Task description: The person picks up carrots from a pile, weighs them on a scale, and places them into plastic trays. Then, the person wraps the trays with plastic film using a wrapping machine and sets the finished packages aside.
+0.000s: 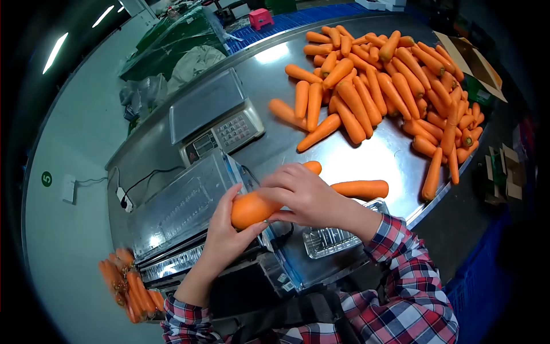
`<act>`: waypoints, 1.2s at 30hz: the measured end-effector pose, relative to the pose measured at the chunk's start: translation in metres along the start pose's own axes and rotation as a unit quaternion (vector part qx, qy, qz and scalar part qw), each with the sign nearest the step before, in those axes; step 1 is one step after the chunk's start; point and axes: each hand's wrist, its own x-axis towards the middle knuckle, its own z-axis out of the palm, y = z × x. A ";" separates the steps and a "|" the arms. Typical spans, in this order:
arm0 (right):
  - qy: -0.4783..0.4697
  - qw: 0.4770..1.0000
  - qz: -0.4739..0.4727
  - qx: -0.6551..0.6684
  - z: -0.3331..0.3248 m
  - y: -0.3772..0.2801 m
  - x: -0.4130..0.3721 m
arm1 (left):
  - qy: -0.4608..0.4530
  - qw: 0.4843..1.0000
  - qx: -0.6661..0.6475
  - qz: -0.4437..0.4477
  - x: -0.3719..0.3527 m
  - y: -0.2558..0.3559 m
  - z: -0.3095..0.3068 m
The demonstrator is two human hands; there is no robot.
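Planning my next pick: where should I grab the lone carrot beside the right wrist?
Take the lone carrot around its thick middle, from above, pinching across its width. It lies flat on the table, clear of the pile, so both long sides look free. Left hand and right hand now hold another carrot.

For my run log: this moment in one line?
left hand: holds carrot | right hand: grips same carrot | carrot pile: on table

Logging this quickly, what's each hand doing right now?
Left hand: closed on the carrot.
Right hand: closed on the same carrot.
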 end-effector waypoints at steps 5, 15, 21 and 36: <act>-0.041 0.997 0.019 0.065 -0.005 -0.001 0.011 | -0.039 0.995 0.073 0.063 -0.003 -0.006 -0.010; 0.014 0.997 -0.003 0.082 -0.007 -0.008 0.017 | -0.012 0.999 0.038 -0.007 -0.010 -0.005 -0.026; -0.106 0.985 0.073 0.116 -0.007 -0.022 0.025 | 0.010 1.000 0.023 0.010 -0.011 0.006 -0.030; -0.126 0.971 0.102 0.178 -0.001 -0.036 0.025 | 0.014 0.996 -0.070 -0.061 -0.028 0.006 -0.037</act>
